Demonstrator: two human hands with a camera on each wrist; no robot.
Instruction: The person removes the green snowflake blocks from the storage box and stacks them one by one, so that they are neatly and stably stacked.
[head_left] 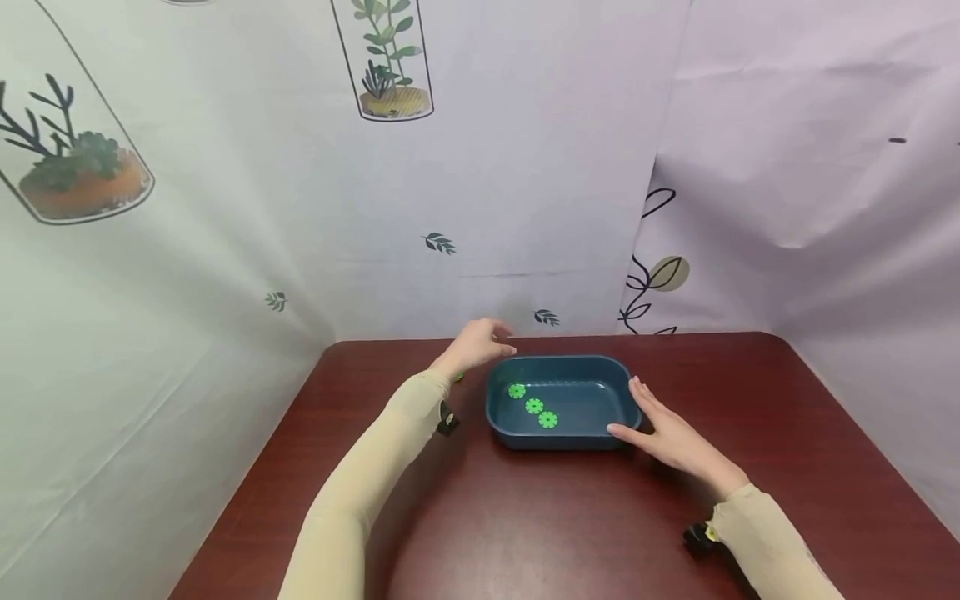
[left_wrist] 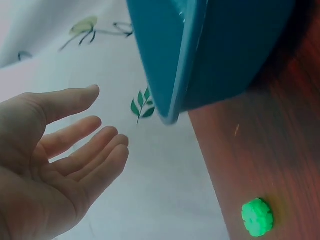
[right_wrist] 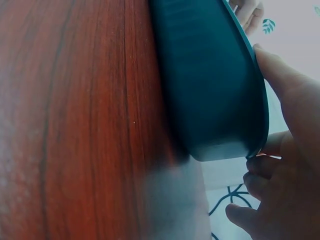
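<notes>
A dark blue-green rectangular basin (head_left: 570,443) with rounded corners stands on the table. Inside, towards its left, lie three bright green notched plastic discs (head_left: 534,406) in a slanting row. My left hand (head_left: 480,343) hovers beyond the basin's back left corner, its fingers loosely bent; in the left wrist view the palm (left_wrist: 30,180) holds nothing. On the table left of the basin sits another green notched piece (left_wrist: 257,217), mostly hidden by the left wrist in the head view. My right hand (head_left: 675,433) touches the basin's right end, thumb at the front rim and spread fingers along the side.
The reddish-brown wooden table (head_left: 540,525) has its back edge close to a pale cloth backdrop (head_left: 525,183) printed with plants. Cloth also hangs at both sides. Small black devices (head_left: 447,419) are worn at both wrists.
</notes>
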